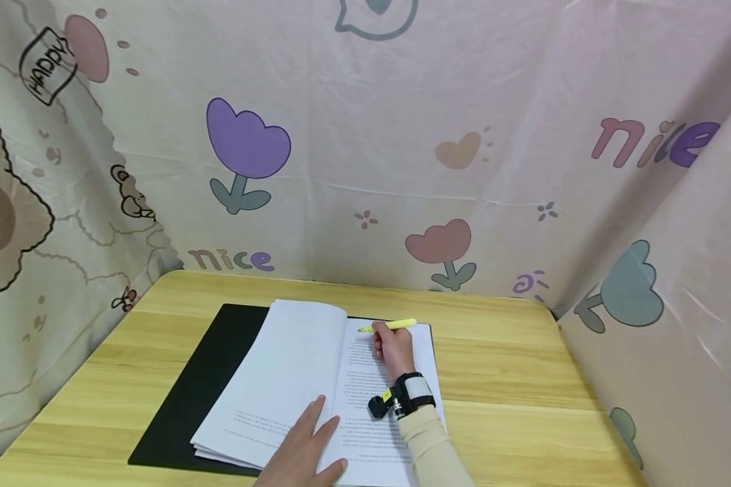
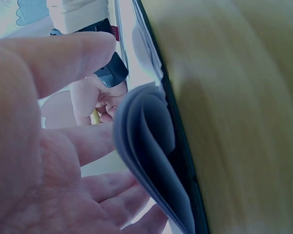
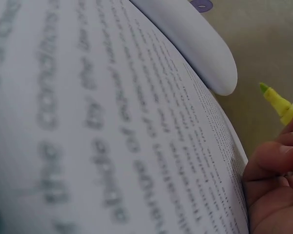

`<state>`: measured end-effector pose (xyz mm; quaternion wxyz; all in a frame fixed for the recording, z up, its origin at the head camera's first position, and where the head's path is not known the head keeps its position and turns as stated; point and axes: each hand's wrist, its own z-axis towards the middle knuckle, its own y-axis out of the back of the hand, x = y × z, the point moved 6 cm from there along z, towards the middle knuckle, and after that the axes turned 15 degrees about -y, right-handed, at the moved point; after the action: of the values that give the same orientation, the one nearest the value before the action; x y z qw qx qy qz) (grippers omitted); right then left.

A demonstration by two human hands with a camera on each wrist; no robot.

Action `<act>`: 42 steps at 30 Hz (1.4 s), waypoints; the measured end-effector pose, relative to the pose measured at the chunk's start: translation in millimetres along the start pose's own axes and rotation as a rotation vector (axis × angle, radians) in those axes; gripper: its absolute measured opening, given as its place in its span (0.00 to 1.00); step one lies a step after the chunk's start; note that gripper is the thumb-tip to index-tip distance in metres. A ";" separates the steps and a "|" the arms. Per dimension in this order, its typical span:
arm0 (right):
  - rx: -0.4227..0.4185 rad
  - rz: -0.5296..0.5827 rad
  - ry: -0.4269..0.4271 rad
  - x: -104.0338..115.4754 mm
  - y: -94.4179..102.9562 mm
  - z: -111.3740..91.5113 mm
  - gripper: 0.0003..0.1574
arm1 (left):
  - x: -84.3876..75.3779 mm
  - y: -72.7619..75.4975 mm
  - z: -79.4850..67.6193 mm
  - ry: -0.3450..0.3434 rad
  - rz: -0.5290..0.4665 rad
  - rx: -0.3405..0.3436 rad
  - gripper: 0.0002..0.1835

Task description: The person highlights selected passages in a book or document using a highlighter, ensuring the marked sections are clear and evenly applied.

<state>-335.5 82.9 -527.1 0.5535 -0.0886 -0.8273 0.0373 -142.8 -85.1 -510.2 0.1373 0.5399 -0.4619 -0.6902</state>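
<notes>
A stack of printed sheets (image 1: 298,372) lies open on a black folder (image 1: 185,399), the left page mostly blank, the right page (image 1: 368,443) full of text lines. My right hand (image 1: 396,352) pinches a yellow highlighter (image 1: 403,324) above the top of the right page. Its uncapped tip points left and shows greenish yellow in the right wrist view, where the fingers (image 3: 273,161) curl round the barrel. With fingers spread, my left hand (image 1: 301,450) rests at the lower middle of the open pages. In the left wrist view, curled page edges (image 2: 146,141) bulge beside its fingers.
Beneath everything is a wood-grain table (image 1: 505,392). A patterned cloth (image 1: 353,149) with flowers and words hangs behind the table and along both sides. The right wrist carries a black strap with a small camera (image 1: 378,406), close over the right page.
</notes>
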 end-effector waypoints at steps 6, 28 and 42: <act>-0.064 -0.176 0.054 0.2 -0.5 -2.8 0.12 | -1.3 0.1 -1.5 0.009 0.003 -0.005 0.42; -0.039 -0.407 0.067 0.5 -3.9 -4.8 0.12 | -2.6 1.2 -1.6 0.042 0.027 0.003 0.41; -0.071 -0.554 0.137 7.1 -6.8 -5.7 0.14 | -3.0 1.3 -0.7 0.036 0.035 -0.010 0.40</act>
<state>-333.6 77.3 -517.4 0.5936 0.1192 -0.7815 -0.1507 -141.4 -84.1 -507.4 0.1602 0.5433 -0.4652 -0.6802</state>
